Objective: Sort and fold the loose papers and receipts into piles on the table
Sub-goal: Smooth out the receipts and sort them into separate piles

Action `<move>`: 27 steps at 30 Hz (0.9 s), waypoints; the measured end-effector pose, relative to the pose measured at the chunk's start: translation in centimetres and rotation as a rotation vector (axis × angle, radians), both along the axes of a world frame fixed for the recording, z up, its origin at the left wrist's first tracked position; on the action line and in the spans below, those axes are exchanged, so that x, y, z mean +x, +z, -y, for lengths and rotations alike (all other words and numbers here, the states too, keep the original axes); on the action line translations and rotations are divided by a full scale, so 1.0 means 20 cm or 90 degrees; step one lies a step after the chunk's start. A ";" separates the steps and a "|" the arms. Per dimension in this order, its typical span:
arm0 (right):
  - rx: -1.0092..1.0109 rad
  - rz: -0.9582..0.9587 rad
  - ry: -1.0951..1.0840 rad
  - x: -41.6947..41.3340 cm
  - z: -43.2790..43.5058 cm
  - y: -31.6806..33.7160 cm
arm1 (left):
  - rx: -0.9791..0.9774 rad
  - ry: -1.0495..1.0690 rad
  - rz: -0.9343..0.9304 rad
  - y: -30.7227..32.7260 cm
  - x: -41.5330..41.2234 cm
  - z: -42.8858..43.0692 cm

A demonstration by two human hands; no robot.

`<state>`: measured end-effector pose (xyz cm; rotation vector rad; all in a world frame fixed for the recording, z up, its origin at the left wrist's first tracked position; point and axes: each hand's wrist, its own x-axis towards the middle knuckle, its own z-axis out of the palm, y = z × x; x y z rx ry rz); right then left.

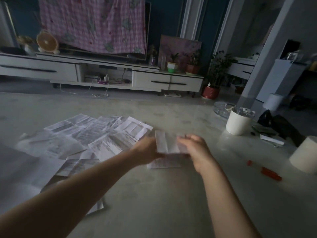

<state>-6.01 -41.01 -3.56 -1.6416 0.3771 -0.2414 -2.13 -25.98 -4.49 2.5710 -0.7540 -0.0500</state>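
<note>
Folded white paper slip (166,143), crease twelve-to-six, gripped between my left hand (147,149) and right hand (195,148); flat white printed receipt (163,164) lies just beneath at six o'clock.

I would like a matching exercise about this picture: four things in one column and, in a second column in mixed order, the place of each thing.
Things
1. red pen
2. pink checked cloth
3. folded receipt
4. loose papers

Places
A. held between the left hand and the right hand
B. draped over the television
C. spread on the table, left of both hands
D. on the table, right of both hands

Pairs: 1-D, 2-B, 3-A, 4-C
</note>
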 end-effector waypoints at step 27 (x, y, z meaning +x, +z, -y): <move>-0.493 0.121 0.149 -0.02 -0.08 0.12 | 0.060 -0.053 0.078 0.23 -0.01 -0.06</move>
